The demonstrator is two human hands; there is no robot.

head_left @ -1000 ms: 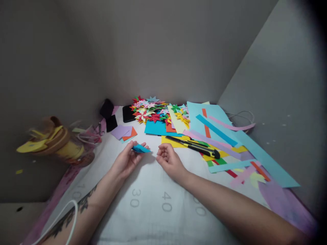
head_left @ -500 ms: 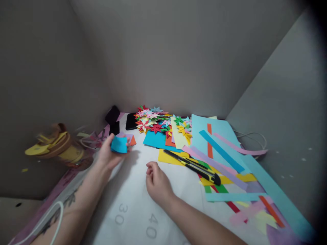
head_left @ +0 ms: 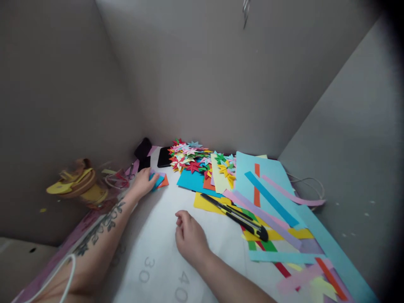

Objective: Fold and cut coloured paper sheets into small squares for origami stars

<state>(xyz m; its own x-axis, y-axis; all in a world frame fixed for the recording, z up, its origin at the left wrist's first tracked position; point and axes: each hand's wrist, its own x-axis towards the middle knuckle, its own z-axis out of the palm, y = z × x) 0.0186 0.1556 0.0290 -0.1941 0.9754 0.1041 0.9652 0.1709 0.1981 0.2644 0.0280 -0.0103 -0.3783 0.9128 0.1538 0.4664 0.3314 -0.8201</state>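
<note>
At the left of the mat my left hand [head_left: 142, 184] is turned palm down, its fingers curled over a small blue paper square [head_left: 154, 180]. The square lies against orange paper [head_left: 164, 181] and purple paper beneath it; how firmly the fingers grip is partly hidden. My right hand [head_left: 191, 236] rests on the white mat [head_left: 164, 235], loosely closed, with nothing visible in it. To its upper right a yellow and black box cutter [head_left: 235, 214] lies across yellow paper [head_left: 202, 202].
Folded paper stars [head_left: 189, 158] are heaped at the back, beside a black phone [head_left: 164, 157]. Coloured strips and a light blue sheet [head_left: 244, 168] cover the right side. A yellow pot-like container [head_left: 91, 191] stands at far left. Grey walls close in the back and sides.
My left hand has turned from palm up to palm down and brought the blue square to the coloured papers. My right hand stays curled on the mat. The view has shifted slightly.
</note>
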